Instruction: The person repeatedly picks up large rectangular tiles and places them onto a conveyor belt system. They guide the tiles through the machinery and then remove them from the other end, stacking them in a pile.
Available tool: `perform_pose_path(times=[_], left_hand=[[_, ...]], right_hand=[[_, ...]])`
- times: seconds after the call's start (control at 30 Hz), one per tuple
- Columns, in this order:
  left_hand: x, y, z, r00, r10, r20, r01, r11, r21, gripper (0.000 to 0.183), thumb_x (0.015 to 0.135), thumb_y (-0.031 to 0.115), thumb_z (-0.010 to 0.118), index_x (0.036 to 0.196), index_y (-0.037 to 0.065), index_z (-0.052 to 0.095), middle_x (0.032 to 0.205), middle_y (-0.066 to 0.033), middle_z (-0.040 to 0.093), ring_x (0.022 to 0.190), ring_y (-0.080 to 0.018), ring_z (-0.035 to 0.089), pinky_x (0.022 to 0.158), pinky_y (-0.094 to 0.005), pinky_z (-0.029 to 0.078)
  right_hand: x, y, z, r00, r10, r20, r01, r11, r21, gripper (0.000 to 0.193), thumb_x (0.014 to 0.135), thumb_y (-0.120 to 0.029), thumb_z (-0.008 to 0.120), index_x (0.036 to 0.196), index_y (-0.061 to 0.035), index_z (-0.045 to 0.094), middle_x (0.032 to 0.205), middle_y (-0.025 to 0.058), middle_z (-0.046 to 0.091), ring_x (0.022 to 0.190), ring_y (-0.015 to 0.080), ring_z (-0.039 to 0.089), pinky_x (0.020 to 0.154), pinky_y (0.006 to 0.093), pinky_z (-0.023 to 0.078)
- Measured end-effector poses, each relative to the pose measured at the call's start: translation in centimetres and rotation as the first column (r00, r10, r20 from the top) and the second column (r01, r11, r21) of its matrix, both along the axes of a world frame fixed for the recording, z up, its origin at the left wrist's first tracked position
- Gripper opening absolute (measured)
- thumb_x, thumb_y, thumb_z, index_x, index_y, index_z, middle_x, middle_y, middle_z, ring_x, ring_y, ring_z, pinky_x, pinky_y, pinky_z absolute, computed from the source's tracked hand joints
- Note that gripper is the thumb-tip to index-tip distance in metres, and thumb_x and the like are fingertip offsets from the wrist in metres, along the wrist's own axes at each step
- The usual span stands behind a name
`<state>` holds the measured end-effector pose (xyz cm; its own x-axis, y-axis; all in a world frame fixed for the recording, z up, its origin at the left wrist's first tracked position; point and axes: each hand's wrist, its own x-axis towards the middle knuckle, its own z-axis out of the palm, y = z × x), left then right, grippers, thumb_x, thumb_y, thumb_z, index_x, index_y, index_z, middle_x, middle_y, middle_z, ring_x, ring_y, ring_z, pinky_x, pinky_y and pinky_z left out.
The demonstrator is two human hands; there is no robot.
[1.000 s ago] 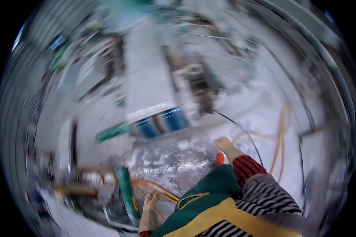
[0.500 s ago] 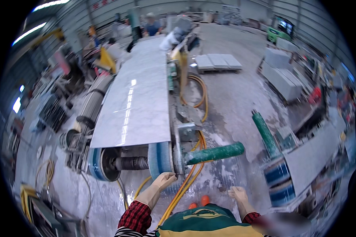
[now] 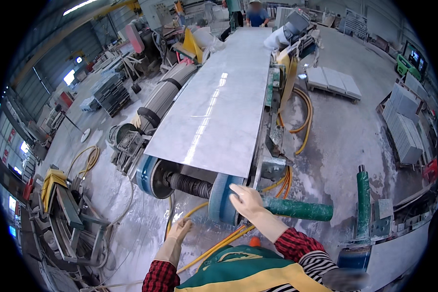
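A long, glossy pale stone slab [image 3: 214, 102] lies along a belt conveyor, its near edge overhanging the rollers. At the near end, a ribbed blue belt [image 3: 224, 198] runs round the right wheel, and another blue belt [image 3: 145, 176] round the left one. My right hand [image 3: 250, 207], in a cream glove, reaches over the right belt just below the slab's corner. Its fingers are stretched apart and hold nothing; whether they touch the belt I cannot tell. Left of that belt, my gloved left hand [image 3: 178, 237] hangs in the air with loosely bent fingers, nothing visible in it.
A green roller [image 3: 299, 209] sticks out right of the conveyor. Yellow and orange hoses [image 3: 219, 248] cross the wet floor by my feet. A second conveyor with a slab [image 3: 396, 258] stands at lower right, a metal frame [image 3: 78, 224] at left. People [image 3: 256, 15] stand at the far end.
My view has turned, so the conveyor sits farther right in the picture. My left hand has drawn away from the right belt, while my right hand has come over it.
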<state>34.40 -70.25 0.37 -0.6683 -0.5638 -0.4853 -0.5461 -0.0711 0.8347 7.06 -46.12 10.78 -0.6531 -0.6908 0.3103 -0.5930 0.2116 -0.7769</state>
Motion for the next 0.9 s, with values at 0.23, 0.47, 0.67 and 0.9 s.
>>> perform_pose_path(times=[0.23, 0.47, 0.67, 0.9], left_hand=[[0.5, -4.7, 0.9, 0.997, 0.029, -0.076, -0.065, 0.842, -0.536, 0.04, 0.098, 0.019, 0.065, 0.132, -0.001, 0.064, 0.117, -0.0181, 0.074, 0.11, -0.0263, 0.072, 0.095, -0.0348, 0.056], [-9.2, -9.8, 8.3, 0.961, -0.266, 0.081, 0.168, 0.323, -0.931, 0.076, 0.084, 0.026, 0.078, 0.148, -0.002, 0.046, 0.145, -0.0264, 0.055, 0.136, -0.0426, 0.051, 0.115, -0.0466, 0.042], [-19.4, -16.2, 11.8, 0.727, -0.568, 0.387, 0.47, 0.0, -0.883, 0.093, 0.08, 0.036, 0.083, 0.154, 0.004, 0.038, 0.154, -0.022, 0.044, 0.146, -0.0415, 0.038, 0.122, -0.0481, 0.032], [-23.3, -18.3, 11.2, 0.566, -0.764, 0.312, 0.474, -0.008, -0.88, 0.09, 0.077, 0.033, 0.084, 0.152, 0.008, 0.04, 0.156, -0.0176, 0.043, 0.146, -0.0377, 0.039, 0.121, -0.0459, 0.032]], right_hand=[[-0.4, -7.8, 0.2, 0.932, 0.168, -0.321, -0.161, 0.986, 0.05, 0.044, 0.082, -0.021, 0.072, 0.12, -0.0026, 0.059, 0.126, 0.0196, 0.06, 0.118, 0.0411, 0.054, 0.103, 0.049, 0.045], [-0.9, -10.4, -2.4, 0.852, 0.192, -0.487, -0.156, 0.981, 0.114, 0.047, 0.083, -0.023, 0.072, 0.123, -0.0018, 0.059, 0.128, 0.0197, 0.058, 0.122, 0.041, 0.053, 0.108, 0.0492, 0.042], [-0.3, -10.7, -0.8, 0.827, 0.265, -0.496, -0.148, 0.953, 0.263, 0.046, 0.086, -0.022, 0.07, 0.123, 0.0015, 0.058, 0.128, 0.0214, 0.058, 0.119, 0.0399, 0.056, 0.106, 0.0461, 0.046], [0.4, -11.1, 0.0, 0.847, 0.329, -0.417, -0.105, 0.874, 0.475, 0.047, 0.085, -0.019, 0.07, 0.125, -0.0001, 0.057, 0.129, 0.0206, 0.058, 0.119, 0.0386, 0.057, 0.106, 0.0454, 0.047]])
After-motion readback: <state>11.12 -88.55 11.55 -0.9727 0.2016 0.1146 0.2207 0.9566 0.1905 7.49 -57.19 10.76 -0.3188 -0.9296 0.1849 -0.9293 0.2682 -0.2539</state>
